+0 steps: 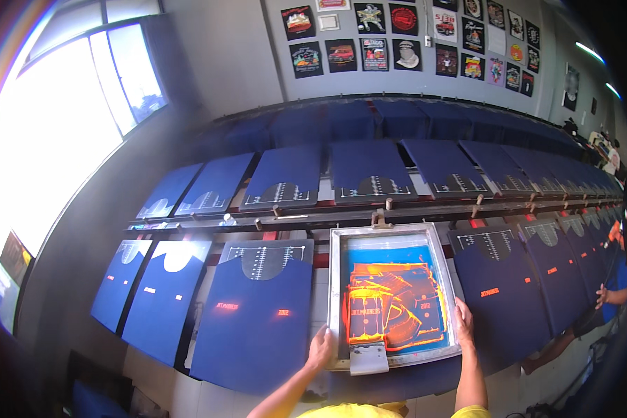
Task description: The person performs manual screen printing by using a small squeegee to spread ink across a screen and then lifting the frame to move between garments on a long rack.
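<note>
A metal-framed printing screen (336, 292) lies flat on a dark blue shirt board in front of me, its blue mesh smeared with bright orange ink (390, 306). A squeegee (368, 357) rests at the frame's near edge between my hands. My left hand (320, 348) grips the frame's near left corner. My right hand (464, 322) holds the frame's right side rail near the bottom.
Two long rows of navy shirts on boards (254, 313) run left and right, some with small orange prints. A metal rail (397, 209) divides the rows. Another person (616, 289) stands at far right. Printed shirts hang on the back wall (397, 42). A bright window (49, 125) is left.
</note>
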Demonstrator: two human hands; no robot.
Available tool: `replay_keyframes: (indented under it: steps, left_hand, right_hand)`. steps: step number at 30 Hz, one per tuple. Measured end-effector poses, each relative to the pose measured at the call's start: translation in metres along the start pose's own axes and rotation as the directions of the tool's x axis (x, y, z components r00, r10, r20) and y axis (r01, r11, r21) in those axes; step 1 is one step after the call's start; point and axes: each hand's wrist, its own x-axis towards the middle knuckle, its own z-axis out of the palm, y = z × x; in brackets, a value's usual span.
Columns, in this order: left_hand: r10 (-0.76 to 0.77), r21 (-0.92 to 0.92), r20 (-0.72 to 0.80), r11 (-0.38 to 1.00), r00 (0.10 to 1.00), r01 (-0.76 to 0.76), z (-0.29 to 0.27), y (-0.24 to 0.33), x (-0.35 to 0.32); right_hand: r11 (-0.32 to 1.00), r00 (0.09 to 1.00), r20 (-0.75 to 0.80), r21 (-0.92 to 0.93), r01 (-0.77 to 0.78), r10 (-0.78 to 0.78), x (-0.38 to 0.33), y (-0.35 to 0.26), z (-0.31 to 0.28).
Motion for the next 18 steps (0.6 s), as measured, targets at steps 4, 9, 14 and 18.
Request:
replay_keyframes:
  steps: [4, 9, 14, 18]
  left_hand:
    - [-0.036, -0.210, -0.066, 0.978, 0.997, 0.021, 0.016, 0.025, -0.008]
    - [-0.013, -0.037, -0.174, 0.999, 0.985, 0.007, 0.022, 0.034, -0.013]
    - [-0.004, -0.055, -0.111, 0.998, 0.994, -0.003, -0.006, 0.071, -0.023]
    - [0.026, 0.005, -0.125, 1.000, 0.992, -0.025, -0.046, 0.063, -0.032]
  right_hand:
    - [0.995, 0.999, 0.049, -0.103, 0.014, -0.009, 0.007, 0.010, -0.003]
    - [0.952, 0.984, 0.080, 0.250, -0.177, 0.162, 0.011, 0.012, -0.012]
    - [0.865, 0.968, 0.180, 0.441, -0.240, 0.177, -0.005, 0.011, -0.019]
    - [0.845, 0.973, 0.171, 0.488, -0.219, 0.153, -0.027, -0.027, 0.008]
